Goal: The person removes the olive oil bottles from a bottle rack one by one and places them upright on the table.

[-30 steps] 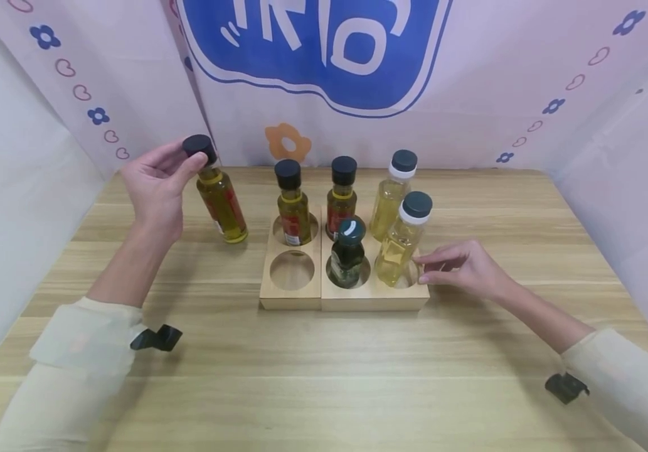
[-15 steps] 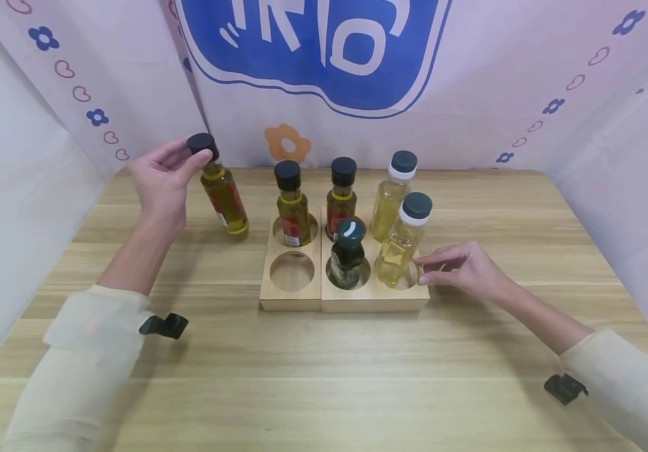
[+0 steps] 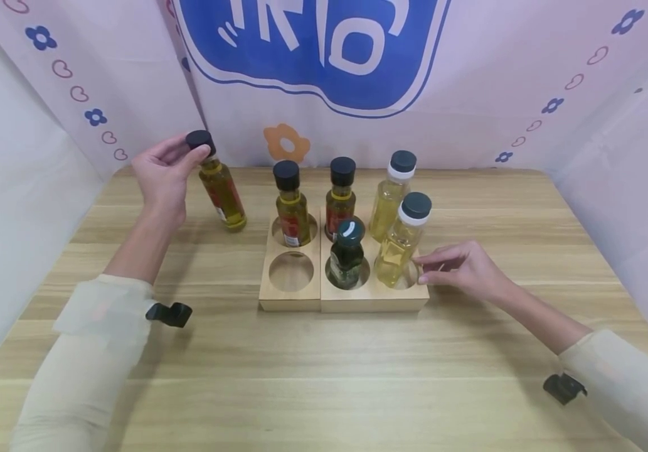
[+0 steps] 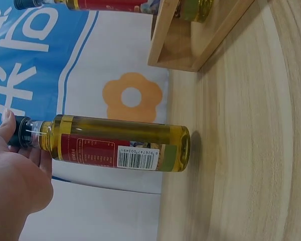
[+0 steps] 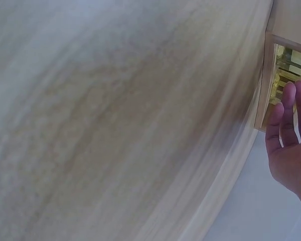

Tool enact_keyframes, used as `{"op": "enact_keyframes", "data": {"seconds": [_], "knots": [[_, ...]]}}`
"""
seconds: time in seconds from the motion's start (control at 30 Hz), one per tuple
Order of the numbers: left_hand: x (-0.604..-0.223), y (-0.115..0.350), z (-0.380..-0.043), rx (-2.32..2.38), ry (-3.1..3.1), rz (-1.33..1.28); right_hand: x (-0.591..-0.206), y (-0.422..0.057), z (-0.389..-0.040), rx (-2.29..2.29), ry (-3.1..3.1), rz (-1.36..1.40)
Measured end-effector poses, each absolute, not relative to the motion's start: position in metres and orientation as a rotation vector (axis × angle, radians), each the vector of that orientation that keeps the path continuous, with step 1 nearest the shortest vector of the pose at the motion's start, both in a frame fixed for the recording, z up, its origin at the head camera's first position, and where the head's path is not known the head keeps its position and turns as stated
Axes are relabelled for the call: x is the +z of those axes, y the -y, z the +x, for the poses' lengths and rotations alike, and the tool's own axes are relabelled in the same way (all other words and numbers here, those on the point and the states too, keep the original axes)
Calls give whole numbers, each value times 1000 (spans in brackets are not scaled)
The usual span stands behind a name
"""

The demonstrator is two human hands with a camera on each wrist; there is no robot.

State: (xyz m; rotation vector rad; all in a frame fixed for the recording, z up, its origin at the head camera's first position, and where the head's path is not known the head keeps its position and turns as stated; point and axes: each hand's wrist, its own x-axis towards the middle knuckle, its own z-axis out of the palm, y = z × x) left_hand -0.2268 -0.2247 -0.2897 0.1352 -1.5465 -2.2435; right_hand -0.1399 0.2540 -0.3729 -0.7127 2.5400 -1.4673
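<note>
My left hand [image 3: 162,172] holds an oil bottle [image 3: 223,194] by its black cap, left of the wooden bottle rack [image 3: 290,304]. The bottle tilts slightly, its base close to the tabletop; whether it touches, I cannot tell. In the left wrist view, the bottle [image 4: 115,143] shows a red label with a barcode. My right hand [image 3: 467,270] touches the rack's right end, with fingers fairly straight in the right wrist view [image 5: 291,130]. Standing in the rack are two black-capped oil bottles [image 3: 292,216], a small dark green-capped bottle [image 3: 347,257] and two pale oil bottles [image 3: 397,248].
The rack's front left round hole [image 3: 292,272] has no bottle in it. A wood-grain table [image 3: 324,376] lies underneath. Behind it hangs a white cloth backdrop [image 3: 233,107] with a blue sign. Black wrist mounts [image 3: 170,314] sit on both sleeves.
My left hand has shifted slightly, and the held bottle's base has moved a little toward the back of the table. My right hand and the rack have stayed put.
</note>
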Motion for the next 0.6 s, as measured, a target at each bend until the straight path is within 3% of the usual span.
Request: {"op": "enact_keyframes", "data": {"seconds": [0.6], "knots": [[-295, 235, -245, -2257, 1542, 221, -371, -253, -140, -1468, -2531, -739]]}}
